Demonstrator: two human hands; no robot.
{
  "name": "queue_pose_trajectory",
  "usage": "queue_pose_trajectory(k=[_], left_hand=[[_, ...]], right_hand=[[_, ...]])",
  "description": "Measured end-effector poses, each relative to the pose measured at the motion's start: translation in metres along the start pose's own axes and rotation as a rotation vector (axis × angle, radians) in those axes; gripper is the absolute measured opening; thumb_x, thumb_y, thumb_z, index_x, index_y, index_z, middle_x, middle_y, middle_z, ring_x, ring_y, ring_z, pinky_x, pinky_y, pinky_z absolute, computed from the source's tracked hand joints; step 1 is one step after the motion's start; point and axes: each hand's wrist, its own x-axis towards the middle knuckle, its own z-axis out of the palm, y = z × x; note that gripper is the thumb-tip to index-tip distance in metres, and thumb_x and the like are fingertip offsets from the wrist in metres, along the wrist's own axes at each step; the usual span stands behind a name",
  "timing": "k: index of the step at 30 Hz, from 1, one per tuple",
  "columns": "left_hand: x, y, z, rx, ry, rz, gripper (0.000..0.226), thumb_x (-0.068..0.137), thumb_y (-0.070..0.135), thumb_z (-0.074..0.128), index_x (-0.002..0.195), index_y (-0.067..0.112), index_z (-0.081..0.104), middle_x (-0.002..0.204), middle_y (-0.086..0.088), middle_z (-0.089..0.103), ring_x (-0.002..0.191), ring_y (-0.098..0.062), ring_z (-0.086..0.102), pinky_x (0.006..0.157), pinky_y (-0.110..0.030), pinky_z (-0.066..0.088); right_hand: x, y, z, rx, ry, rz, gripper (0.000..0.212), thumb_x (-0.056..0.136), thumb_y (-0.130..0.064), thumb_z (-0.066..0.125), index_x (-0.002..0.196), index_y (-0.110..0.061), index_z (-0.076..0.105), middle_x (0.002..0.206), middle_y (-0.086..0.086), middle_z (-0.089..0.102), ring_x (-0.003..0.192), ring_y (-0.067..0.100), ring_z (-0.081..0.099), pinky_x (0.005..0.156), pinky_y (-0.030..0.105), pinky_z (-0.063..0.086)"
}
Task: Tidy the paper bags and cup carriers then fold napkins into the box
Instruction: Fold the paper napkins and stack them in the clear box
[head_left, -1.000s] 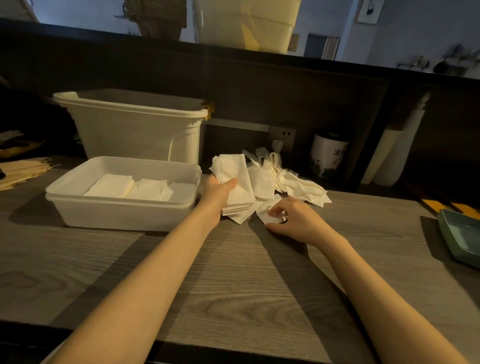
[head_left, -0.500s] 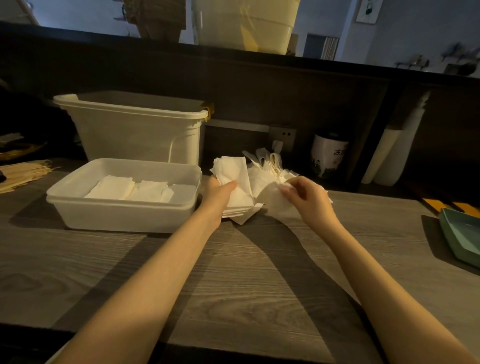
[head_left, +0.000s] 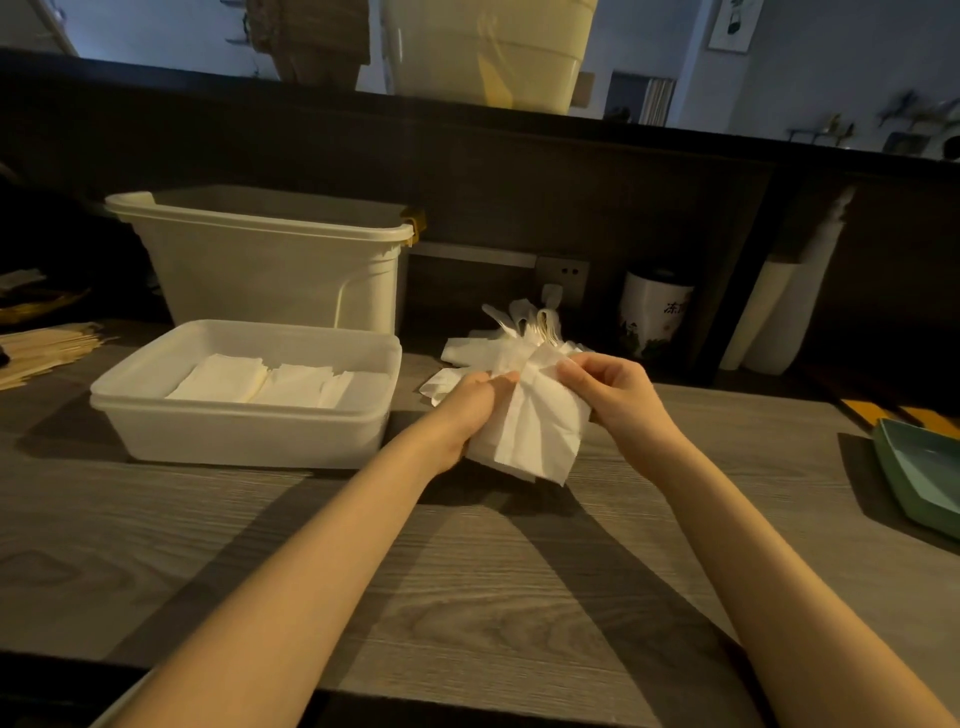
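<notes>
We see both forearms reaching forward over the wooden counter (head_left: 467, 582), hands raised just above it. The left hand (head_left: 467, 410) has its fingers curled round a stack of white napkins (head_left: 535, 431), gripping its left edge. The right hand (head_left: 613, 389) pinches the stack's upper right corner between thumb and fingers. The stack hangs between the two hands, lower edge tilted toward the counter.

Left of the left hand, close by, sits the shallow white box (head_left: 244, 431) with folded napkins (head_left: 270, 382) lying flat inside. Just beyond both hands, loose napkins (head_left: 467, 353) lie heaped on the counter, partly hidden by the held stack.

Farther left and back stands a tall white bin (head_left: 270, 270). Far left: a pile of wooden sticks (head_left: 47, 348). Beyond the right hand: a white jar (head_left: 654, 312) against the back panel. Far right: a green tray (head_left: 924, 478), cut by the frame edge.
</notes>
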Motion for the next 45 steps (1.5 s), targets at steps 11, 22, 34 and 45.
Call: queue_pose_trajectory(k=[11,22,34,45], left_hand=[[-0.008,0.0,0.008,0.113,-0.205,0.052,0.029,0.093,0.042,0.049,0.113,0.021,0.053,0.095,0.005,0.062,0.091,-0.012,0.06,0.085,-0.029,0.049],[0.003,-0.009,0.004,0.063,0.072,0.132,0.045,0.092,0.029,0.055,0.132,0.012,0.045,0.116,-0.006,0.059,0.102,-0.019,0.058,0.078,-0.026,0.049],[0.008,0.003,-0.01,-0.103,0.237,0.122,0.043,0.09,0.025,0.058,0.129,0.013,0.046,0.12,-0.005,0.058,0.109,-0.023,0.056,0.09,-0.039,0.051],[0.011,0.01,-0.031,-0.158,0.359,0.195,0.032,0.094,0.022,0.053,0.125,0.015,0.047,0.097,0.004,0.055,0.095,-0.017,0.055,0.079,-0.035,0.05]], right_hand=[[0.003,0.007,-0.001,-0.391,0.19,-0.118,0.01,0.091,-0.026,0.058,0.093,-0.018,0.064,0.08,-0.009,0.062,0.074,0.008,0.06,0.06,0.017,0.048],[0.0,0.007,0.01,-0.132,0.01,0.11,0.071,0.08,-0.008,0.07,0.138,-0.017,0.031,0.115,0.006,0.055,0.082,0.01,0.065,0.061,0.021,0.056],[0.006,0.017,0.01,-0.362,0.193,-0.075,0.032,0.088,-0.022,0.063,0.118,-0.019,0.051,0.092,-0.009,0.056,0.071,0.005,0.057,0.059,0.013,0.047],[0.009,0.04,0.014,-0.878,-0.088,-0.134,0.024,0.089,-0.035,0.06,0.111,-0.027,0.061,0.099,-0.01,0.057,0.087,0.007,0.056,0.076,0.028,0.052]])
